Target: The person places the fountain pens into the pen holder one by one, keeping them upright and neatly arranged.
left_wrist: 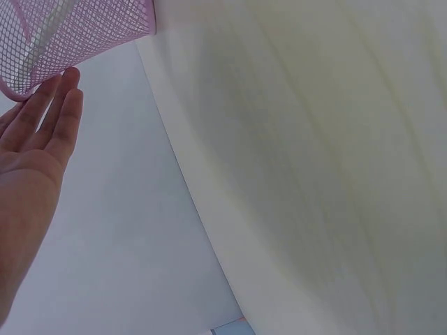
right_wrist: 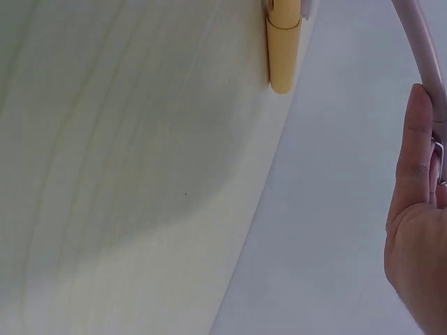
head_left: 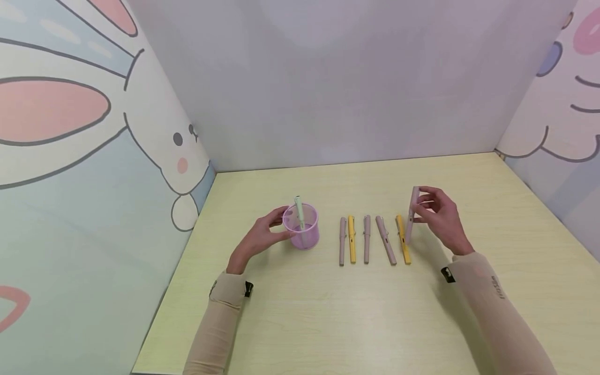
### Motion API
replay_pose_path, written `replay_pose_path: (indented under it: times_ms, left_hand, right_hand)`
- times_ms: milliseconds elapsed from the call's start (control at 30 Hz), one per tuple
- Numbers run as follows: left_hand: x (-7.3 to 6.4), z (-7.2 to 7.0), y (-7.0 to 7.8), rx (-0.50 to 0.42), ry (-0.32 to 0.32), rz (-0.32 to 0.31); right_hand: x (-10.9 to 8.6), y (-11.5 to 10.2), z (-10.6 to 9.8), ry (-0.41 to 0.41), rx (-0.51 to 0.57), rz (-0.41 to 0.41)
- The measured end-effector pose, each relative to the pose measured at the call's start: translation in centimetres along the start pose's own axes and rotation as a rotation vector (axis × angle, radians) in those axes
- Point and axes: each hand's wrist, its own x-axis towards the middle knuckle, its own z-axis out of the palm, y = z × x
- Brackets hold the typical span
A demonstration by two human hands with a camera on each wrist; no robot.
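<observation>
My left hand (head_left: 263, 235) holds a pink mesh pen cup (head_left: 308, 240) at its rim, thumb on the near side and fingers on the far side. In the left wrist view the fingers (left_wrist: 64, 115) lie along the mesh wall. A light green pen (head_left: 299, 211) leans inside the cup. My right hand (head_left: 442, 219) pinches a mauve pen (head_left: 413, 208) with a clip, held nearly upright beside the rightmost yellow pen (head_left: 403, 240). The right wrist view shows part of this mauve pen (right_wrist: 422, 49) at its edge.
Between the hands a row of pens lies on the light wood table (head_left: 328, 323): a mauve pen (head_left: 342, 242), a yellow pen (head_left: 352, 239), two more mauve ones and the rightmost yellow one. A grey wall (head_left: 351, 94) stands behind, with cartoon-printed panels on both sides.
</observation>
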Motion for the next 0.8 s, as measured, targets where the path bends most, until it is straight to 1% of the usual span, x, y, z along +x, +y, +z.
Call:
replay_pose_path:
  times_ms: [167, 333, 433, 800]
  left_hand:
    - [0.1, 0.1, -0.1, -0.001, 0.002, 0.007]
    - [0.2, 0.1, -0.4, -0.003, -0.001, 0.014]
    - [0.2, 0.0, -0.3, -0.001, -0.001, 0.011]
    - [0.3, 0.0, -0.1, -0.006, -0.007, 0.016]
  right_hand:
    - [0.1, -0.2, 0.6, 0.003, 0.042, -0.047]
    - [0.4, -0.5, 1.1, 0.014, 0.116, -0.093]
    - [0.6, -0.6, 1.4, 0.014, 0.151, -0.108]
    - [0.7, -0.8, 2.3, 0.007, 0.106, -0.126]
